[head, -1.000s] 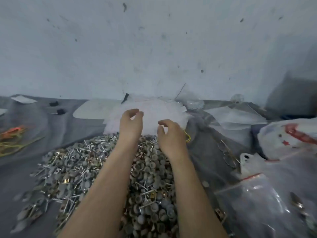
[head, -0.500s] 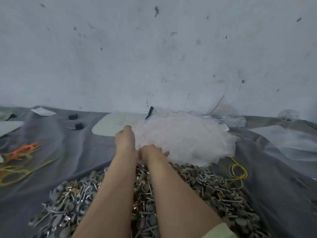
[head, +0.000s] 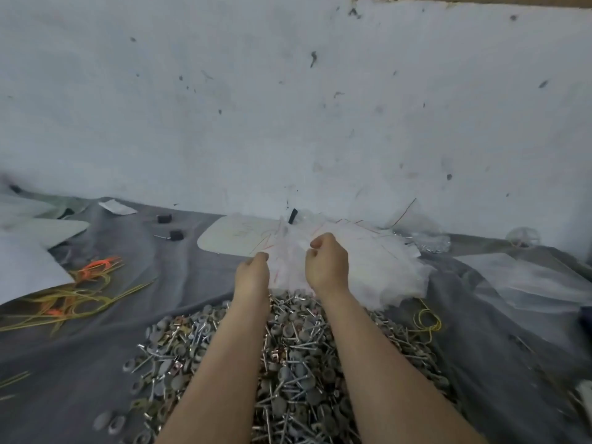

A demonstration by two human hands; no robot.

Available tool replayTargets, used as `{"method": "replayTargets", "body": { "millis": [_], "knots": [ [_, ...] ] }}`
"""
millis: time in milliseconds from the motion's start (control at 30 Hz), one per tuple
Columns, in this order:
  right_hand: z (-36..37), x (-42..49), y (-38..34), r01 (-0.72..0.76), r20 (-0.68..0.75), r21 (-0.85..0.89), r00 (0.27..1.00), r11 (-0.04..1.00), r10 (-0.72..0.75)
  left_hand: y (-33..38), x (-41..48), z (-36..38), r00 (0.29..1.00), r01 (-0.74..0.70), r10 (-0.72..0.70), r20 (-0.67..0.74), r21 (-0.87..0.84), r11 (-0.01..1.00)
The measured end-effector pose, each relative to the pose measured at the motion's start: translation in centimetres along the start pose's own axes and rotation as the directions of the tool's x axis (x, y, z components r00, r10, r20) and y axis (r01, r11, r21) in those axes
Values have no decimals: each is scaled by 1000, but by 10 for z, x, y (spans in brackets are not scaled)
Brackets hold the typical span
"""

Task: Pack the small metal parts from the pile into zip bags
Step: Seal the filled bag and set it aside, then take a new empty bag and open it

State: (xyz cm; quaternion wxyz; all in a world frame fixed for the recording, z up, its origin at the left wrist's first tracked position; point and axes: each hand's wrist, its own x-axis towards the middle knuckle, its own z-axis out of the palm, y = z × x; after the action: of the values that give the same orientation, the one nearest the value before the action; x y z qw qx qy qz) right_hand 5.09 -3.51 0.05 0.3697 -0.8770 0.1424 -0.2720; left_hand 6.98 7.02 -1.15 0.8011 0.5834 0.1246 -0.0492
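Heap of glinting silver metal screws and dull grey caps [head: 294, 363] on matt, creased dark-grey cloth [head: 166, 283]; just beyond it, thin, translucent white plastic zip bags [head: 378, 270] and rough, flecked pale wall [head: 288, 107].

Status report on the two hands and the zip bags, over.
Left hand at zip bag heap, grip hidden. Right hand pinches plastic there. Metal parts pile under forearms. Nothing blocking.
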Motion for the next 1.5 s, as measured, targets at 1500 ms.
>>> {"method": "replayTargets", "body": {
  "millis": [1500],
  "knots": [
    [-111,-245,59,-409,419,751,902,518,105,-89,-221,-112,724,-98,128,678,-82,992]
  ]
}}
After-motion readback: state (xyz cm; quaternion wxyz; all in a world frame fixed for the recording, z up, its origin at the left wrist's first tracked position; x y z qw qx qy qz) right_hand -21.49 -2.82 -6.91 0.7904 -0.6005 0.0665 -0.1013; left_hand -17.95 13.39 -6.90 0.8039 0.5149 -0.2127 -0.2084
